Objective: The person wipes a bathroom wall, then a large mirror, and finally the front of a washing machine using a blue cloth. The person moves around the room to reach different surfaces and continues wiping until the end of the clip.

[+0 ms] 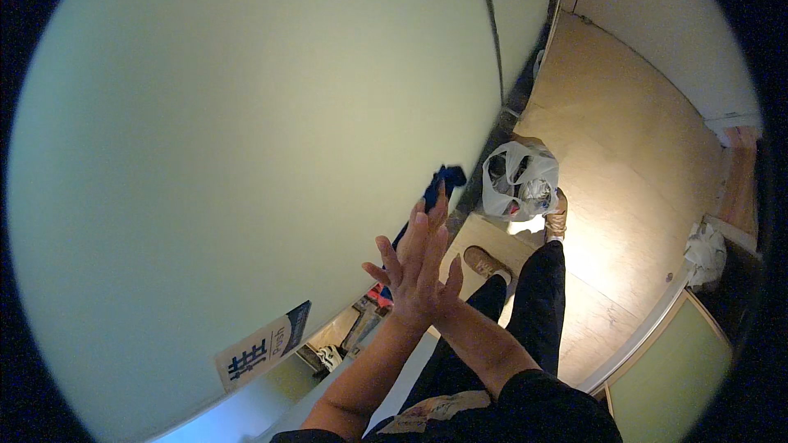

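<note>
My two hands meet in front of my body, one laid across the other. On top is my left hand, its fingers spread and stretched out, with nothing in them. Beneath it lies my right hand, mostly covered; the fingers that show past the left ones look straight. Just beyond the fingertips, a dark blue cloth-like thing shows against the pale door panel; my hands hide part of it, and I cannot tell whether they touch it.
A white plastic bag filled with mixed items stands on the floor by my brown shoes. A sign is fixed to the door panel. At the right are a crumpled white bag and a green panel.
</note>
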Motion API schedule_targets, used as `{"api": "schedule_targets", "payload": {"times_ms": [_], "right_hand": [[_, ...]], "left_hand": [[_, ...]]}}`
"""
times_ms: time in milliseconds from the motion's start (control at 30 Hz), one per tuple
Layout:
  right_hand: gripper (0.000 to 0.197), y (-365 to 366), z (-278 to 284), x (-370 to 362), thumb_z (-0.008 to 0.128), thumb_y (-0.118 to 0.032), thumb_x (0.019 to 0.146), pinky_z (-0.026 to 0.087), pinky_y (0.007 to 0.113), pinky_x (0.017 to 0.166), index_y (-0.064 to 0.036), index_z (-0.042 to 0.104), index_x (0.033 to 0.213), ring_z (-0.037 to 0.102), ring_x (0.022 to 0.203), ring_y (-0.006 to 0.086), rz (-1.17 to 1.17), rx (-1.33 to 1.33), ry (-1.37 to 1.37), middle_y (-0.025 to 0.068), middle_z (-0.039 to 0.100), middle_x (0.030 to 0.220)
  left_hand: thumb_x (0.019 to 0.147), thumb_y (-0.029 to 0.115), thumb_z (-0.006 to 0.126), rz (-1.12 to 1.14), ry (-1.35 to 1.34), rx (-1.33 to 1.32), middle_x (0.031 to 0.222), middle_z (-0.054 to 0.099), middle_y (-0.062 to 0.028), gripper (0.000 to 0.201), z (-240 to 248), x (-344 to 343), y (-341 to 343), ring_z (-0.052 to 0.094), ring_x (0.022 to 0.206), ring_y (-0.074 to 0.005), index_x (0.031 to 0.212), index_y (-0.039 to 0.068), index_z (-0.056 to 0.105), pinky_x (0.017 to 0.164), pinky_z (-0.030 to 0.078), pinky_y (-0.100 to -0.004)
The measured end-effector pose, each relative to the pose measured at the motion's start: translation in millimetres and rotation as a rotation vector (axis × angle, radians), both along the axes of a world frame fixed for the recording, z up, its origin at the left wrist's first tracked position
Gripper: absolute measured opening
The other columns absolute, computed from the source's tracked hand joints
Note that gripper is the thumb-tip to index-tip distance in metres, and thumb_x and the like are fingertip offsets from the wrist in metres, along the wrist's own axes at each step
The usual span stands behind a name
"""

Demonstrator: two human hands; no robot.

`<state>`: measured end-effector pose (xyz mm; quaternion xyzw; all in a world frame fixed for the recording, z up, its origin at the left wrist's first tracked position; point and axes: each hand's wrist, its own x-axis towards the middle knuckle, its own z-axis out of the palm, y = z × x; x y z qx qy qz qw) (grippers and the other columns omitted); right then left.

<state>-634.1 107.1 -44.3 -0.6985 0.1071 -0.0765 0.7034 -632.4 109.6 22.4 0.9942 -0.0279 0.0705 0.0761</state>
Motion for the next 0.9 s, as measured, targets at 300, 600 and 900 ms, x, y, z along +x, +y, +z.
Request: {"api": "schedule_targets", "payload": {"times_ms": [300,600,900], "right_hand": [[0.047,-33,37,98,0.038,-0.023,0.09,0.017,0.048,0.101,-0.005,0.029,0.133,0.024,0.121,0.0377,-0.055,-0.032,-0.17,0.0221,0.022,0.136],[0.048,-38,45,145,0.039,-0.024,0.089,0.017,0.048,0.101,-0.0052,0.03,0.133,0.024,0.121,0.037,-0.091,-0.019,-0.187,0.0223,0.022,0.136],[0.048,-62,-14,236,0.034,-0.03,0.093,0.017,0.044,0.103,-0.0032,0.03,0.132,0.023,0.123,0.0344,-0.188,-0.087,-0.221,0.0207,0.024,0.136]], "left_hand": [[0.084,0.037,0.048,0.111,0.007,0.378,0.14,0.032,-0.0091,0.053,28,32,-16,0.011,0.133,-0.0379,0.131,0.013,0.04,0.102,-0.003,-0.0599],[0.082,0.04,0.051,0.035,0.082,0.35,0.144,0.021,-0.0157,0.063,5,61,-25,0.004,0.133,-0.0419,0.135,0.01,0.034,0.099,-0.012,-0.0589],[0.087,0.046,0.04,0.139,0.001,0.333,0.147,0.012,-0.0111,0.061,4,83,-40,-0.029,0.127,-0.0394,0.136,0.011,0.032,0.09,-0.029,-0.0536]]}}
